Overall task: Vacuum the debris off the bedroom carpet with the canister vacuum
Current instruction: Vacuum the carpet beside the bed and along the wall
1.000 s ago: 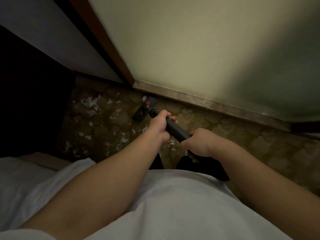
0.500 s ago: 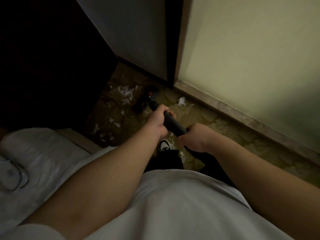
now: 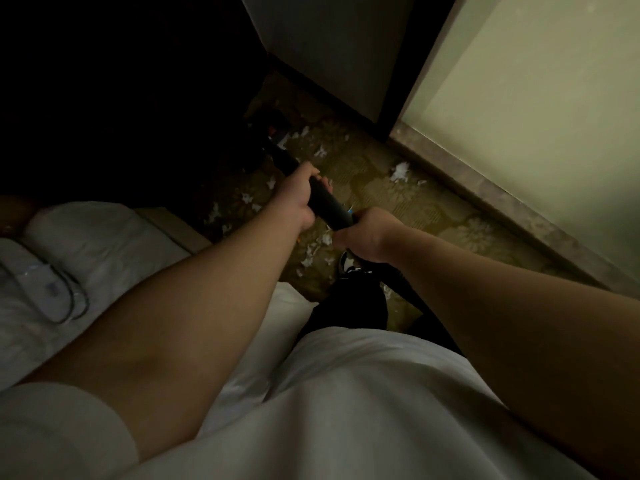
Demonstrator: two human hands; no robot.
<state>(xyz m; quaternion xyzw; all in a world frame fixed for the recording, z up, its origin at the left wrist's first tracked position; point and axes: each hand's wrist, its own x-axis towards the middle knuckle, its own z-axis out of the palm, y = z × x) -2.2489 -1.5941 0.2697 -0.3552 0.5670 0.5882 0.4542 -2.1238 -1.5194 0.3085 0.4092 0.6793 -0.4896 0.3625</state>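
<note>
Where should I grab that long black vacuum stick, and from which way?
Grab the wand at its thick near end from above, fingers curled round it. It is a round bar slanting down toward the carpet, so two spaced hands probably steer it best: left hand farther along, right hand nearer the body.

Wand (image 3: 329,207): black, matt, smooth, plastic by look. Carpet (image 3: 391,206): low pile, patterned, dull. Scraps (image 3: 400,171) at 1 o'clock of wand: white, crumpled, paper-like. Skirting (image 3: 485,199), 3 o'clock: mottled, stone-like, faint sheen. Wall (image 3: 536,98), 2 o'clock: smooth, matt. Shirt (image 3: 346,393) and bedding (image 3: 104,244), 9 o'clock: white cloth, creased.
</note>
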